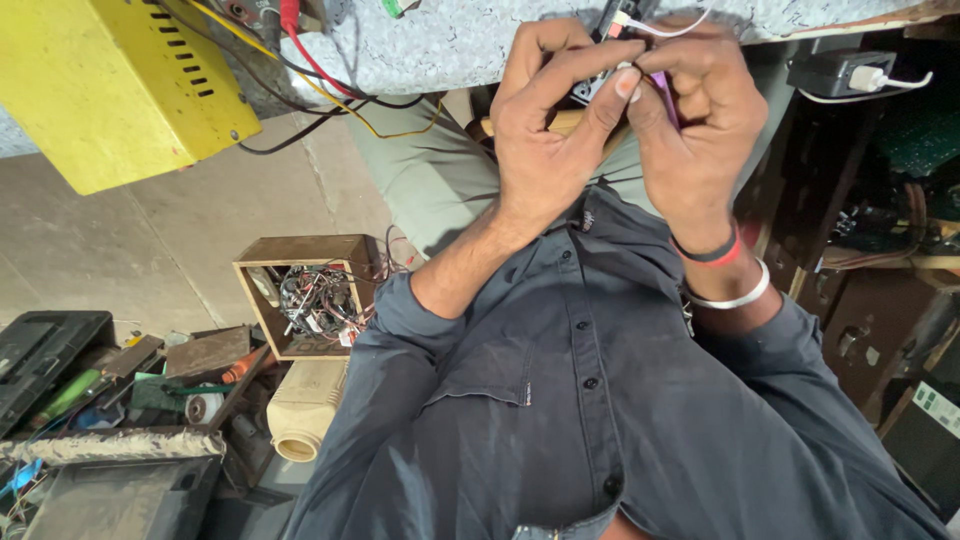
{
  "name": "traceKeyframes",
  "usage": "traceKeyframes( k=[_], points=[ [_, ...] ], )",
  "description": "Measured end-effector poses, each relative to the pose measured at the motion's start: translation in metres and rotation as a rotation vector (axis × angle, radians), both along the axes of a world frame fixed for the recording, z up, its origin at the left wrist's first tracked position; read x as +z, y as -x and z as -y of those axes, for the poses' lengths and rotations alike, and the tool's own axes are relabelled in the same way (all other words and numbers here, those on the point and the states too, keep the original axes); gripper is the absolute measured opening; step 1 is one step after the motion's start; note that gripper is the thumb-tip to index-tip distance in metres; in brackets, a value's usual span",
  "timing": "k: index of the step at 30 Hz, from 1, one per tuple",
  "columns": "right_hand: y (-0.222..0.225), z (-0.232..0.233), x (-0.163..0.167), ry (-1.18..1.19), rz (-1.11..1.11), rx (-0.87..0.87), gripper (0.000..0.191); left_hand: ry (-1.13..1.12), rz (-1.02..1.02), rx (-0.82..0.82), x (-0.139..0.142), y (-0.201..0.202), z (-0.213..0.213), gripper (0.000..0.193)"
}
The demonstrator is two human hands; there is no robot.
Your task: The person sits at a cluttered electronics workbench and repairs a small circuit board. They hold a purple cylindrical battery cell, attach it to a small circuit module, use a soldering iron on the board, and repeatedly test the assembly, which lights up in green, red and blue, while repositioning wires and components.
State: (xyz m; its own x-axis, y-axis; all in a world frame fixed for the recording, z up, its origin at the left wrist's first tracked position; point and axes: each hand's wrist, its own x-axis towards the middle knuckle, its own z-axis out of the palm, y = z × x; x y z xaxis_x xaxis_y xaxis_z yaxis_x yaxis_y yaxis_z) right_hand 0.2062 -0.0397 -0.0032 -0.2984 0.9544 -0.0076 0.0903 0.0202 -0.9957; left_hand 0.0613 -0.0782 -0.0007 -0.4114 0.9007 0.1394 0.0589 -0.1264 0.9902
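Label (938,408): small pale rectangle with green marks, stuck on a dark box (925,440) at the right edge of view, low down, tilted. Print too small to tell.

No packages, signs or screens that can be told as such. Dark flat cases at the lower left show no lit face.

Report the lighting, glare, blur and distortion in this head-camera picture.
Head view: soft, even light, no hard shadows or glare; the yellow vented metal box is brightest, while the shelves at right sink into shade. Left hand and right hand are sharp, pinching a small dark part with purple and white wires, mostly hidden. Wide-lens stretching bends the edges; the open wooden box of tangled wires stays clear.
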Motion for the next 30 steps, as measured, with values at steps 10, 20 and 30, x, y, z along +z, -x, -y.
traceKeyframes(
  k=[10, 20, 30],
  points=[
    [0.009, -0.008, 0.002, -0.181, 0.037, -0.048, 0.012, 0.081, 0.172, 0.031, 0.003, -0.009, -0.001, 0.039],
    [0.017, -0.011, 0.007, -0.261, 0.108, -0.107, 0.013, -0.026, -0.09, 0.077, -0.009, -0.01, 0.003, 0.033],
    [0.014, -0.012, 0.007, -0.131, -0.024, -0.055, 0.014, -0.038, -0.105, 0.087, -0.015, -0.01, 0.004, 0.03]
  ],
)
